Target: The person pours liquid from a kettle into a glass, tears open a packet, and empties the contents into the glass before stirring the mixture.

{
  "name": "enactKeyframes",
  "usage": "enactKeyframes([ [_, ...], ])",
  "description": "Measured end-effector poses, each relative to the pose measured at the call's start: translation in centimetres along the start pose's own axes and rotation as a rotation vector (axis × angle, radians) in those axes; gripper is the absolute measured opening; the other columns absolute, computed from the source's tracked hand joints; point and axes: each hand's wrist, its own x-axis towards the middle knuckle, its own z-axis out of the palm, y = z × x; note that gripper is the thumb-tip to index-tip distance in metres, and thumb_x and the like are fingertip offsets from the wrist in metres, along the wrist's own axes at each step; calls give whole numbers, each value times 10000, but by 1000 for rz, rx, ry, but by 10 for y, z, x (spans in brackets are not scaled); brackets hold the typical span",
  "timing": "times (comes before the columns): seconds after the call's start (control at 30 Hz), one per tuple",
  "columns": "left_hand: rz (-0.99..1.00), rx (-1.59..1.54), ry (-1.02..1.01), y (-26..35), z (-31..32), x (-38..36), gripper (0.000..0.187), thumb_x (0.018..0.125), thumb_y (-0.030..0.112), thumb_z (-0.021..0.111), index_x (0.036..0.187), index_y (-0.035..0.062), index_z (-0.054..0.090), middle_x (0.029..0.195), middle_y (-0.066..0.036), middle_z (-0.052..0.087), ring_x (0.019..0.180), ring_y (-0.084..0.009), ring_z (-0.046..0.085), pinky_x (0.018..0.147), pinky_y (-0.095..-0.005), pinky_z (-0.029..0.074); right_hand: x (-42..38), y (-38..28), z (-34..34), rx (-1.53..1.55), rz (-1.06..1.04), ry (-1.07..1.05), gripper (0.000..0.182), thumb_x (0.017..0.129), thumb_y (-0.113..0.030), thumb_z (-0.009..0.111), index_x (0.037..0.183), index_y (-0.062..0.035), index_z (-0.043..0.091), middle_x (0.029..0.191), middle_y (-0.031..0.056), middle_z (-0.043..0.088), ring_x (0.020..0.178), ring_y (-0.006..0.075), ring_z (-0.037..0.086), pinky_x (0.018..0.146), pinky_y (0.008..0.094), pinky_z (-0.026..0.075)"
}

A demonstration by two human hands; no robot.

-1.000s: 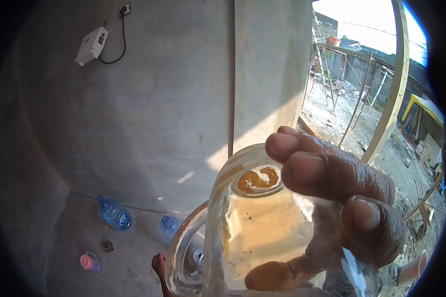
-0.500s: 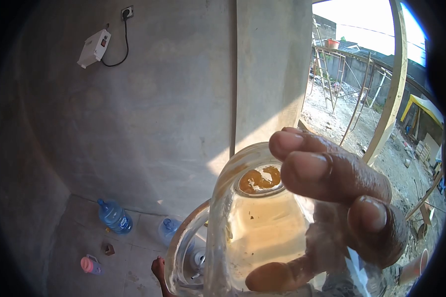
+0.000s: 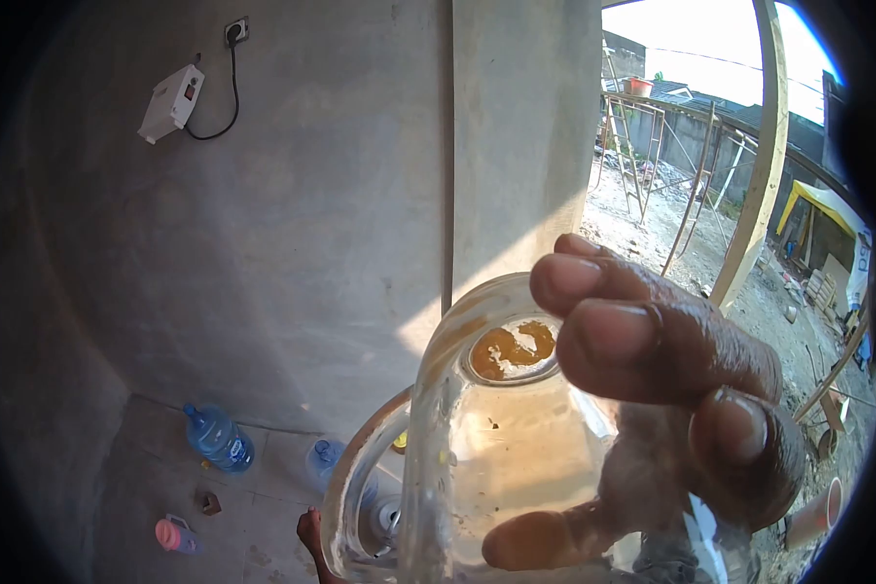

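Note:
A clear glass mug fills the lower middle of the head view, tilted, very close to the camera. Its loop handle sticks out to the left. Amber-brown liquid or residue with pale patches shows at its round base, and small dark specks dot the glass. My right hand is closed around the mug from the right. Its fingers curl over the upper right side and look wet, while the thumb is seen through the glass at the bottom. My left hand is out of the frame.
On the tiled floor stand a blue water bottle, another bottle partly behind the handle, a pink-lidded jug and a brown fragment. A bare foot shows below. A white box hangs on the wall; scaffolding stands outside.
The view has shifted slightly, so the wall and floor objects sit a little further left and the floor bottles lower. My right hand keeps its hold on the mug, which stays tilted.

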Motion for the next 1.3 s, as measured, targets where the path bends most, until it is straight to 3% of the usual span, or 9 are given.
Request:
enactKeyframes([
  [0.4,-230,-528,-113,49,39,10,322,894,284,527,699,31,565,633,-89,578,554,-223,527,550,-373,451,2,4,-14,-115,-49,-81,1165,565,-150,880,1501,-226,190,1446,205,393,1346,343,392,1132,520,287],
  [0.5,-57,-364,-107,59,45,19,292,892,234,528,668,46,540,623,-68,559,524,-185,503,470,-332,405,5,5,-13,-120,-50,-65,1162,569,-146,883,1500,-217,192,1437,211,403,1339,347,401,1124,528,295],
  [0.7,-246,-454,-138,113,45,14,331,910,253,502,655,43,527,612,-69,545,523,-194,490,491,-347,414,8,10,-17,-160,-48,-63,1146,583,-127,876,1500,-219,195,1425,216,417,1333,349,409,1108,539,318],
  [0.8,-135,-392,-158,105,52,19,319,916,249,508,673,43,528,615,-63,541,528,-185,492,481,-337,406,6,5,-19,-186,-12,-72,1156,574,-120,877,1500,-242,195,1423,211,421,1329,350,415,1104,541,326],
  [0.93,-137,-380,-164,102,56,15,313,911,253,518,675,48,530,614,-55,534,531,-177,491,468,-321,402,4,-4,-20,-26,234,-76,1151,557,-126,881,1490,-261,222,1409,199,441,1314,348,439,1096,557,330],
  [1.0,824,255,294,95,65,9,322,907,264,525,661,56,529,616,-50,533,531,-177,491,474,-314,409,3,-1,-21,-42,244,-69,1146,557,-127,882,1488,-261,227,1404,197,446,1309,349,444,1094,559,332],
  [1.03,829,260,287,92,65,10,322,907,264,525,661,56,529,616,-50,533,531,-177,491,474,-314,409,3,1,-22,-52,248,-64,1143,558,-128,882,1487,-261,229,1401,196,449,1307,349,446,1093,560,333],
  [1.1,-341,-563,-185,88,68,16,320,906,270,531,663,63,533,620,-49,531,531,-174,490,480,-306,415,3,6,-24,-74,255,-52,1138,558,-129,882,1484,-261,233,1396,195,455,1302,350,452,1091,562,335],
  [1.3,-395,-501,-287,107,87,12,252,888,232,557,701,63,551,629,-36,536,530,-172,491,481,-301,415,-8,22,-36,-150,303,-25,1123,561,-134,882,1478,-261,247,1380,189,471,1288,353,468,1086,567,340],
])
